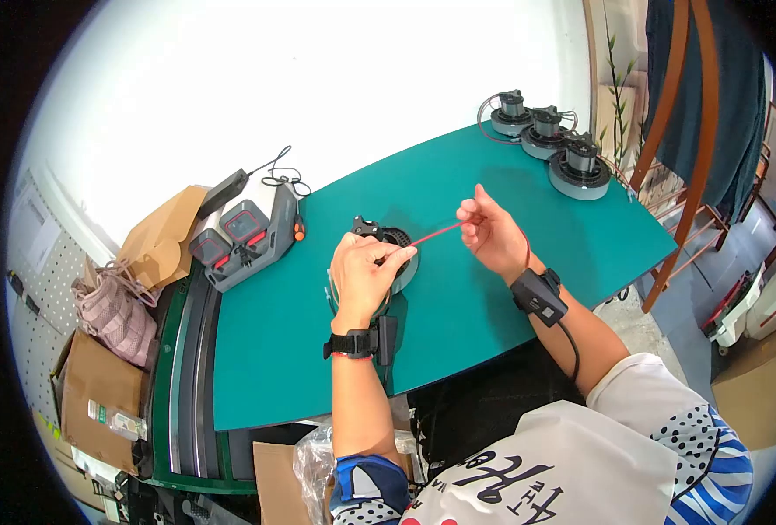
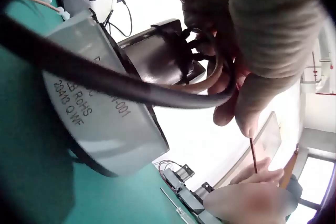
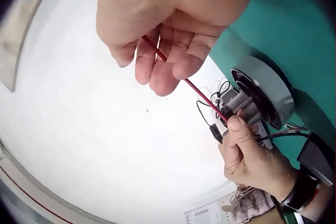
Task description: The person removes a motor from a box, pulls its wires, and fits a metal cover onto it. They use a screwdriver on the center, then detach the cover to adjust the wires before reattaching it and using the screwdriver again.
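A round motor unit [image 2: 115, 140] with a grey printed base and a dark metal cylinder sits on the green table under my left hand [image 1: 362, 271]. Thumb and fingers of that hand pinch a thin red strand [image 1: 436, 234], like a wire or narrow tubing, close beside the top of the motor. Stretched taut, the strand runs right and slightly up to my right hand [image 1: 490, 232], raised over the table with its palm turned up. In the right wrist view it crosses the palm and passes between the curled fingers [image 3: 163, 79]. A dark cable loop [image 2: 131, 90] crosses before the motor.
Three similar motor units [image 1: 578, 171] stand at the table's back right. A grey-and-white machine [image 1: 248, 232] with a black cord is at the left, beside an open cardboard box [image 1: 160, 236]. A screwdriver [image 2: 176, 205] lies near the far motors.
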Motion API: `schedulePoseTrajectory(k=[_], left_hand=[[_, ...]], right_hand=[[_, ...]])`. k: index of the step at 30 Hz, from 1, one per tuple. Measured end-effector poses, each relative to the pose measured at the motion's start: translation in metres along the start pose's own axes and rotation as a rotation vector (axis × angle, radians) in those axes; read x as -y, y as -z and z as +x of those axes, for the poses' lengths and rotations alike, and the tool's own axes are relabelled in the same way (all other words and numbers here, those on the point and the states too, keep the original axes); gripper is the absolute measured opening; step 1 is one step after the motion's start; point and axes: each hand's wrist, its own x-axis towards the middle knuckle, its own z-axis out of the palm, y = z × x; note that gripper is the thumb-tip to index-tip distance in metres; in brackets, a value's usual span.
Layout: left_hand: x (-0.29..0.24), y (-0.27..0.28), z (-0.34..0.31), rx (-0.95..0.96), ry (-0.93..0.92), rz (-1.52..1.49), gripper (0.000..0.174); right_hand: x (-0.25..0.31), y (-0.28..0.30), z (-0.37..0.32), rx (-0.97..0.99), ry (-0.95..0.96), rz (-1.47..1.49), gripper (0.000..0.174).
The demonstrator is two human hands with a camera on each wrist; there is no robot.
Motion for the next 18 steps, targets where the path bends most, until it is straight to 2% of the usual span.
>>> schedulePoseTrajectory(k=[1, 2, 4, 5, 7, 11, 13, 14, 15, 16, 17, 18], left_hand=[[0.001, -0.001, -0.001, 0.000, -0.004, -0.002, 0.020], [0.003, -0.001, -0.001, 0.002, -0.002, 0.009, 0.019], [0.003, 0.000, -0.001, 0.005, -0.004, 0.016, 0.018], [0.002, 0.001, -0.002, -0.009, -0.015, -0.017, 0.016], [0.001, 0.002, -0.002, -0.020, -0.031, -0.056, 0.014], [0.006, 0.003, -0.006, -0.001, -0.026, -0.091, 0.012], [0.007, 0.003, -0.008, -0.053, -0.050, -0.194, 0.011], [0.015, 0.002, -0.010, -0.082, -0.054, -0.206, 0.013], [0.018, 0.002, -0.011, -0.081, -0.057, -0.206, 0.013], [0.019, 0.002, -0.012, -0.208, 0.034, -0.239, 0.018], [0.023, 0.003, -0.013, -0.336, 0.126, -0.269, 0.022], [0.035, 0.004, -0.016, -0.318, 0.244, -0.435, 0.031]], right_hand=[[0.001, 0.007, 0.003, 0.079, -0.028, 0.117, 0.036], [0.004, 0.014, 0.007, 0.078, -0.023, 0.117, 0.036], [0.013, 0.016, 0.009, -0.058, 0.029, 0.331, 0.025], [0.013, 0.016, 0.008, -0.061, 0.035, 0.331, 0.025], [0.018, -0.015, 0.000, -0.276, 0.140, 0.163, 0.019], [0.011, -0.024, -0.002, -0.349, 0.209, 0.163, 0.019], [0.011, -0.014, -0.008, -0.267, 0.323, -0.595, 0.019], [0.006, -0.012, -0.009, -0.270, 0.326, -0.593, 0.019], [-0.002, -0.017, -0.011, -0.228, 0.414, -0.857, 0.020], [-0.006, -0.020, -0.012, -0.180, 0.500, -1.120, 0.021], [-0.008, -0.021, -0.014, -0.178, 0.501, -1.118, 0.021], [-0.011, -0.022, -0.016, -0.111, 0.425, -1.121, 0.022]])
